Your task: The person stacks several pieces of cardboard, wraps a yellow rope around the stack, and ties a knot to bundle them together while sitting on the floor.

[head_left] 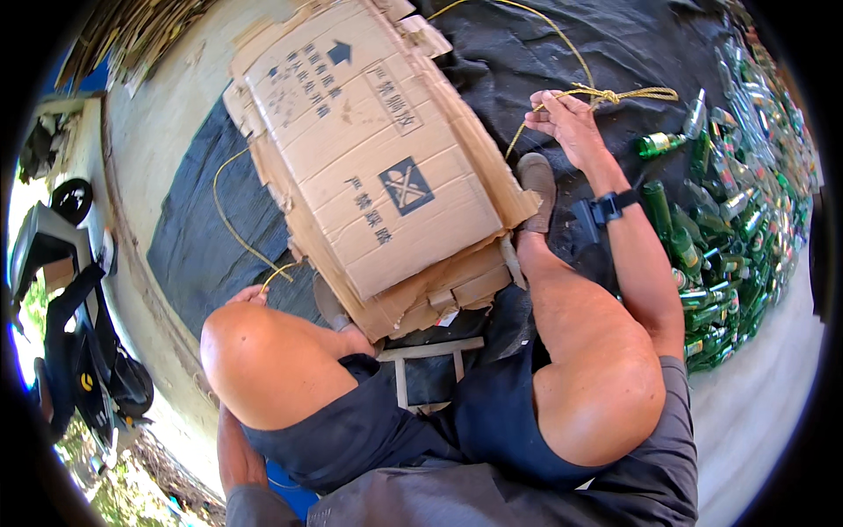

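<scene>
Between my legs lies a stack of flattened cardboard boxes [351, 149], the top one printed with dark marks, its edges torn and ragged. A yellow rope [230, 220] comes out from both sides of the stack. To the right of the cardboard, my right hand [566, 125] is closed on the rope beside a knot [608, 95] with a looped tail. My left hand [249, 296] shows only in part past my left knee, its fingers closed at the rope's other end by the cardboard's near left corner.
Many green and clear glass bottles [702, 237] are heaped on the right. A dark sheet [206, 189] lies under the cardboard. A small frame [430, 351] is between my thighs. A motor scooter [83, 325] stands far left, and more flat cardboard [123, 35] is stacked at the top left.
</scene>
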The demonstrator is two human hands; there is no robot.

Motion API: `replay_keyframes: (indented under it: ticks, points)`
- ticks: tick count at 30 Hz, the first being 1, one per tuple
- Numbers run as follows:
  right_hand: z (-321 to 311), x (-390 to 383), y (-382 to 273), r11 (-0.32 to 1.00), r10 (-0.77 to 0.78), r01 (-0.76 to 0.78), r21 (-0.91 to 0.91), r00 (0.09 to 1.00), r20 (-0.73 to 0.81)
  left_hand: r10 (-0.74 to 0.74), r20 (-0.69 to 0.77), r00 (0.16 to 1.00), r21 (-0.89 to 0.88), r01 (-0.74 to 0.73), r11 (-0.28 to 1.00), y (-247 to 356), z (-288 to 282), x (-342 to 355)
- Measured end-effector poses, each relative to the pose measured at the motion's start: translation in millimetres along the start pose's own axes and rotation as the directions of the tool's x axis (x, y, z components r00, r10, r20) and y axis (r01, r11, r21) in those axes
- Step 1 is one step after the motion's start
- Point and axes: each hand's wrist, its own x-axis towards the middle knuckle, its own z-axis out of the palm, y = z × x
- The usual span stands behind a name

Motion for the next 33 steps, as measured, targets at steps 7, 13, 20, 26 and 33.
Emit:
replay_keyframes:
  ticks: [7,13,20,26,33]
  points:
    - [56.3,-51.1,-44.2,0.831,0.059,0.088,-0.549,0.968,0.244,0.145,-0.079,0.986,0.03,-0.143,0.989,-18.0,-10.6,30.5]
    - [86.9,-67.6,-66.6,0.66,0.06,0.243,-0.711,0.926,0.372,0.183,-0.138,0.973,-0.055,-0.192,0.98,1.6,-19.1,21.5]
    - [107.8,-81.9,-83.5,0.615,0.152,0.246,-0.75,0.895,0.418,0.518,-0.101,0.849,0.469,-0.418,0.778,74.1,-50.2,-1.1]
    - [141.6,-105.2,-99.0,0.362,0.123,0.496,-0.789,0.814,0.568,0.626,0.152,0.765,0.718,-0.521,0.462,109.3,-77.6,13.9]
    - [145.4,-106.9,-115.5,0.329,0.168,0.442,-0.835,0.842,0.512,0.557,0.22,0.801,0.835,-0.45,0.318,185.4,-101.6,-7.1]
